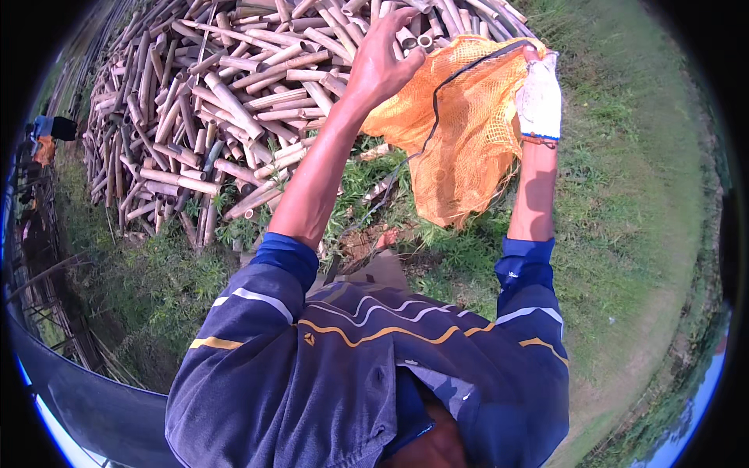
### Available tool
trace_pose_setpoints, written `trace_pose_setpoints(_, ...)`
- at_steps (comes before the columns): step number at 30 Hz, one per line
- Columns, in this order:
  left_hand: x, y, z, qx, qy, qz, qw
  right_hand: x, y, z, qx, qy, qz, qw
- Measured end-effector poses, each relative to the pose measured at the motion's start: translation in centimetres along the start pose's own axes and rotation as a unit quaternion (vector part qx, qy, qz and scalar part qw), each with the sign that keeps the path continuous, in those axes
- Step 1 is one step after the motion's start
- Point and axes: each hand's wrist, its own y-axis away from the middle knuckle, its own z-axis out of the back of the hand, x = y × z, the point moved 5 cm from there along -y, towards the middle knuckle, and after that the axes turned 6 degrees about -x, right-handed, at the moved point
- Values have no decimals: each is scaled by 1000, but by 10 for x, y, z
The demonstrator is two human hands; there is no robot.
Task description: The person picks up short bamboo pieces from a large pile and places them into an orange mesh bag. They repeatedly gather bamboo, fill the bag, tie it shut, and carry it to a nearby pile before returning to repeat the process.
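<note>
Navy striped shirt [335, 374] up close, this side of orange net [472, 148]; net hangs above grass [468, 253]. Right hand [538, 93], white-gloved, fingers clamped on net's upper right corner! Left hand [381, 66] by net's upper left edge, fingers apart, contact unclear. Bamboo pile [234, 107] beyond net, leftward.

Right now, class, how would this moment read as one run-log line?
left hand: bare, open; right hand: gloved, holding orange net; black cord: across net; bamboo pile: ahead

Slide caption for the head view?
Gloved right hand holds an orange mesh bag; left hand open, bamboo pile beyond.
</note>
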Motion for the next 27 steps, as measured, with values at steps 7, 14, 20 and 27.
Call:
trace_pose_setpoints(7,168,224,208,52,-122,415,900,104,-117,-14,-104,147,177,968)
trace_pose_setpoints(14,137,756,352,-158,-176,750,618,248,-120,-35,-188,324,343,861)
trace_pose_setpoints(20,-5,961,323,247,-259,787,502,95,-77,-50,-58,394,315,862)
trace_pose_setpoints(27,-4,1003,321,-498,135,782,350,-259,308,-209,378,400,27,835)
